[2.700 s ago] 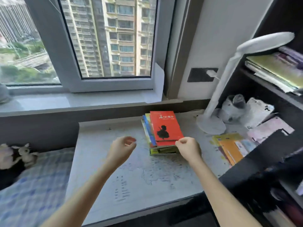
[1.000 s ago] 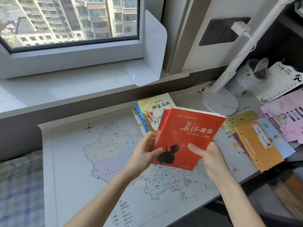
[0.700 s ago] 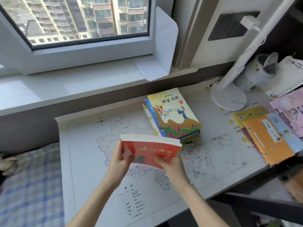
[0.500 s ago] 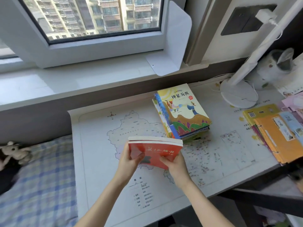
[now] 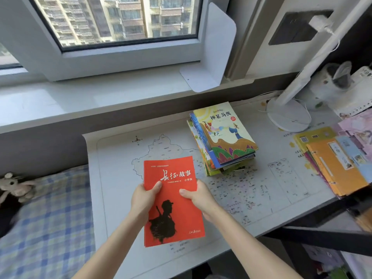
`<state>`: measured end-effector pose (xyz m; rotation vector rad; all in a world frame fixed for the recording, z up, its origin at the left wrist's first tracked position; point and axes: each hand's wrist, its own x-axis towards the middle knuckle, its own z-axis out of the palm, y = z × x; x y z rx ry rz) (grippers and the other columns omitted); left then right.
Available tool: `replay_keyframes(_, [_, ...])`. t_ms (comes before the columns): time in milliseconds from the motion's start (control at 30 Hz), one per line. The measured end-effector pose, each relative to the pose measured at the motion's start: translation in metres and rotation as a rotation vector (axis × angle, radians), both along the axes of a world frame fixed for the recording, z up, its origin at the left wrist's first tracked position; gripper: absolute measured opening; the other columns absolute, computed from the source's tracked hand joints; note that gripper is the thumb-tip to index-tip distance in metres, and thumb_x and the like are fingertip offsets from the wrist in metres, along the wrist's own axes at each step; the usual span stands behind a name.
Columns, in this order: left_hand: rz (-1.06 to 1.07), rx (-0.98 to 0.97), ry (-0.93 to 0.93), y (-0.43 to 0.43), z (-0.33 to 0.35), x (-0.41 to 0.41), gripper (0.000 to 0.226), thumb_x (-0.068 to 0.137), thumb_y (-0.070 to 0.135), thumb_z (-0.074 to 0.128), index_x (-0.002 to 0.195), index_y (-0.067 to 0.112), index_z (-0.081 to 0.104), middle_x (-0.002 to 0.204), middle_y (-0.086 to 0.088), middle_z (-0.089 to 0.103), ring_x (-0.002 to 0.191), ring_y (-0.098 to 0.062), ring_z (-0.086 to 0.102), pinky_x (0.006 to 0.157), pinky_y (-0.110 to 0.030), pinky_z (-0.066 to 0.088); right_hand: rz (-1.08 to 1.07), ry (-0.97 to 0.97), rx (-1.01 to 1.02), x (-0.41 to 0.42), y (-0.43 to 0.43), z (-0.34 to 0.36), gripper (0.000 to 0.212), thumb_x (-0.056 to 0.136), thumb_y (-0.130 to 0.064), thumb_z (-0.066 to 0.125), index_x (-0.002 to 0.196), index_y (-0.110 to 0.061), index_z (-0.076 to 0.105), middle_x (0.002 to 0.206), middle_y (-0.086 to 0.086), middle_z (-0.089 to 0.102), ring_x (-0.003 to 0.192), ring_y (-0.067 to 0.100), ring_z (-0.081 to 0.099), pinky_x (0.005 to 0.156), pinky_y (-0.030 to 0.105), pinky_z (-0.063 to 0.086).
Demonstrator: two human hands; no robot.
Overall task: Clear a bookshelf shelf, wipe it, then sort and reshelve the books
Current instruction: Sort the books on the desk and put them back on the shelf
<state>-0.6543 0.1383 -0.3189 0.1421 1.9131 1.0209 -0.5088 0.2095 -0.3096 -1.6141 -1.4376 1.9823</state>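
Red book [image 5: 172, 200], moments earlier tilted on edge between the hands, now lay cover-up and flat over the map-printed desk [image 5: 261, 190]. The left hand [image 5: 144, 200] clasped its left edge, the right hand [image 5: 198, 198] its right edge, thumbs on the cover. Beyond the right grip sat the remaining stack of books [image 5: 223, 137], well apart. Judging by this, sorting had begun: a second pile was being started.

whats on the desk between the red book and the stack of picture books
Nothing: in the head view only bare printed map desk mat shows between the red paperback book and the stack of colourful picture books.
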Motion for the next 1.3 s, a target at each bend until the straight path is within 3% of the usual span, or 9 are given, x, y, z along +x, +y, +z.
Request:
replay_keyframes(200, [-0.064,0.148,-0.133,0.013,0.021,0.011,0.019,0.092,0.03,0.062,0.105,0.017,0.058,0.097,-0.003,0.07,0.087,-0.021,0.067,0.071,-0.033,0.053,-0.043,-0.028,0.085,0.021,0.01,0.024,0.022,0.097,-0.019,0.054,0.119,-0.019,0.053,0.113,-0.001,0.066,0.101,0.014,0.065,0.086,0.035,0.056])
replay_keyframes(267, [-0.187,0.245,-0.157,0.019,0.039,0.015,0.012,0.094,0.031,0.059,0.103,0.024,0.059,0.099,0.001,0.072,0.092,-0.017,0.068,0.08,-0.033,0.052,-0.045,-0.028,0.223,0.037,0.013,0.046,0.024,0.098,-0.02,0.054,0.122,-0.022,0.053,0.113,-0.006,0.066,0.104,0.011,0.064,0.087,0.031,0.054])
replay_keyframes(367, [-0.404,0.377,-0.162,0.034,0.077,0.023,0.028,0.088,0.038,0.06,0.111,0.023,0.06,0.105,0.004,0.073,0.1,-0.017,0.068,0.089,-0.036,0.051,-0.095,-0.02,0.507,0.063,0.008,0.1,0.019,0.097,-0.021,0.055,0.114,-0.029,0.052,0.105,-0.015,0.065,0.096,-0.002,0.063,0.08,0.018,0.051])
replay_keyframes(600, [-0.749,0.777,0.034,0.057,0.211,0.087,0.031,0.06,0.047,0.083,0.085,0.033,0.072,0.087,0.009,0.075,0.083,-0.013,0.07,0.078,-0.032,0.056,-0.31,0.05,1.02,0.151,-0.036,0.246,0.019,0.09,-0.018,0.061,0.104,-0.03,0.056,0.098,-0.021,0.068,0.091,-0.002,0.065,0.079,0.015,0.05])
replay_keyframes(733, [-0.94,1.047,0.074,0.043,0.283,0.146,0.025,0.067,0.034,0.07,0.091,0.026,0.067,0.084,0.017,0.074,0.078,-0.001,0.069,0.069,-0.015,0.052,-0.447,0.109,1.124,0.215,-0.067,0.309,0.022,0.082,-0.025,0.06,0.103,-0.03,0.057,0.093,-0.023,0.07,0.089,-0.003,0.066,0.075,0.011,0.048])
replay_keyframes(867, [-1.15,1.227,0.067,0.019,0.336,0.215,0.022,0.07,0.033,0.064,0.092,0.03,0.066,0.085,0.019,0.073,0.08,0.0,0.07,0.069,-0.014,0.053,-0.574,0.1,1.239,0.29,-0.108,0.351,0.021,0.078,-0.033,0.067,0.099,-0.038,0.066,0.098,-0.013,0.071,0.094,0.007,0.066,0.082,0.022,0.051])
replay_keyframes(933, [-1.245,1.305,0.047,0.005,0.358,0.257,0.023,0.073,0.032,0.062,0.096,0.029,0.064,0.085,0.022,0.072,0.08,0.001,0.07,0.066,-0.011,0.052,-0.642,0.118,1.272,0.332,-0.132,0.366,0.025,0.08,-0.026,0.066,0.104,-0.029,0.065,0.101,-0.008,0.072,0.097,0.012,0.067,0.083,0.025,0.051])
replay_keyframes(1133, [-1.368,1.406,-0.105,-0.038,0.403,0.418,0.03,0.078,0.035,0.065,0.104,0.02,0.066,0.094,0.004,0.075,0.085,-0.012,0.072,0.069,-0.025,0.057,-0.862,0.154,1.268,0.472,-0.211,0.415,0.03,0.077,-0.019,0.063,0.107,-0.014,0.061,0.103,0.004,0.072,0.096,0.02,0.068,0.084,0.032,0.056])
replay_keyframes(1300, [-1.385,1.502,-0.022,-0.065,0.442,0.551,0.037,0.082,0.038,0.072,0.103,0.009,0.064,0.086,-0.005,0.075,0.073,-0.021,0.072,0.059,-0.036,0.059,-0.977,0.124,1.222,0.584,-0.257,0.455,0.031,0.075,-0.019,0.063,0.104,-0.012,0.064,0.098,0.005,0.073,0.088,0.02,0.069,0.081,0.033,0.056])
